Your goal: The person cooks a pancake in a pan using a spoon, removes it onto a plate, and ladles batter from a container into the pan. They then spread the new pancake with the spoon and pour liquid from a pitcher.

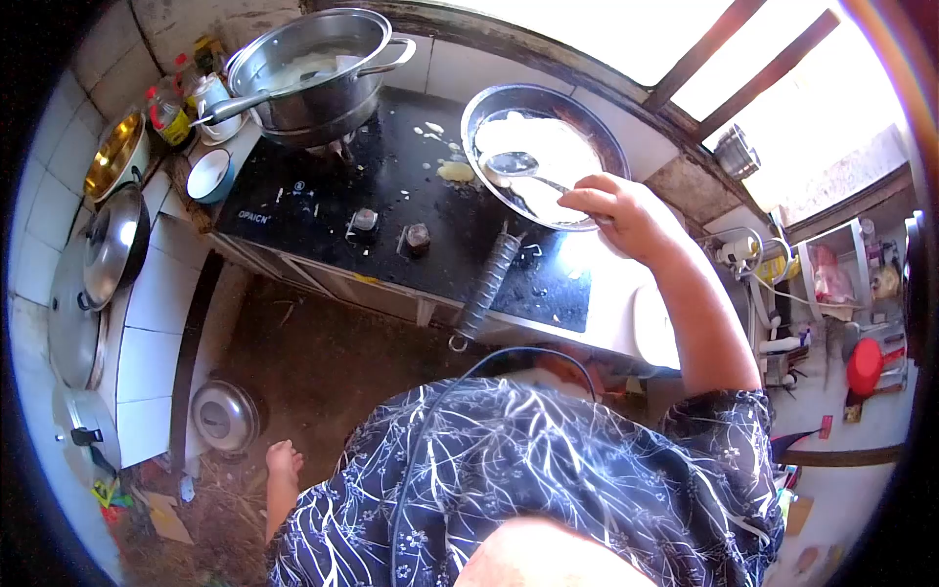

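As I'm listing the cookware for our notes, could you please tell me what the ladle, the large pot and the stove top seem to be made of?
Ladle: polished metal, perhaps stainless steel, judging by its silvery shine. Large pot: likely stainless steel, glossy, with bright reflections on its wall. Stove top: glossy black, reflecting light; probably glass, though enamelled metal is possible.

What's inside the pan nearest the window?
A white layer covers most of the pan's inside. A metal spoon, held by the right hand, has its bowl over it. The pan bottom beneath the white is hidden; whether the spoon touches it is unclear.
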The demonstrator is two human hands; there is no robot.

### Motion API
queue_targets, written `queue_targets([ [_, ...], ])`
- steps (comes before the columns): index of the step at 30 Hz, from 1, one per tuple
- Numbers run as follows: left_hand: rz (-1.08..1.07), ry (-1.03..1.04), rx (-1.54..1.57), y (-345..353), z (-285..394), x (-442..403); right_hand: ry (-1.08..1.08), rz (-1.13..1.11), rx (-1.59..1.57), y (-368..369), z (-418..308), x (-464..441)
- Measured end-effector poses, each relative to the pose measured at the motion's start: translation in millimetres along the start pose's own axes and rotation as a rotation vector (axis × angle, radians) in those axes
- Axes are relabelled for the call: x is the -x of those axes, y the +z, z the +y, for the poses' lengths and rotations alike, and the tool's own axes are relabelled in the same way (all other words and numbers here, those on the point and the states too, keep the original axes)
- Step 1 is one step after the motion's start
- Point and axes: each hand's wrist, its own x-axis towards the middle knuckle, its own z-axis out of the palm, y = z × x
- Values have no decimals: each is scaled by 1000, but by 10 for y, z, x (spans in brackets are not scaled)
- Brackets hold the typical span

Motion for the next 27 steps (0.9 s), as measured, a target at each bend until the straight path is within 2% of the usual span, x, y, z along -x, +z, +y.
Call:
queue_targets([
  [12, 41, -18, -55, 127, 179, -4, -23, -44, 8, -499, -355, 465],
  [14, 49, -13, -70, 156, 225, 0, 67, 0, -148, -574, -325, 496],
  [15, 58, -10, -81, 165, 237, 1, 57, 53, -120, -610, -318, 498],
  [17, 57, -4, -76, 172, 256, -6, 276, 141, -401, -560, -227, 571],
  [21, 50, 21, -25, 210, 303, 108, 543, 426, -758, -582, -42, 457],
  [23, 38, 20, -31, 214, 307, 117, 526, 506, -831, -569, 95, 429],
  [25, 27, 21, -35, 221, 295, 116, 609, 634, -909, -554, 167, 389],
  [27, 24, 11, -11, 231, 275, 102, 610, 658, -921, -478, 250, 366],
])
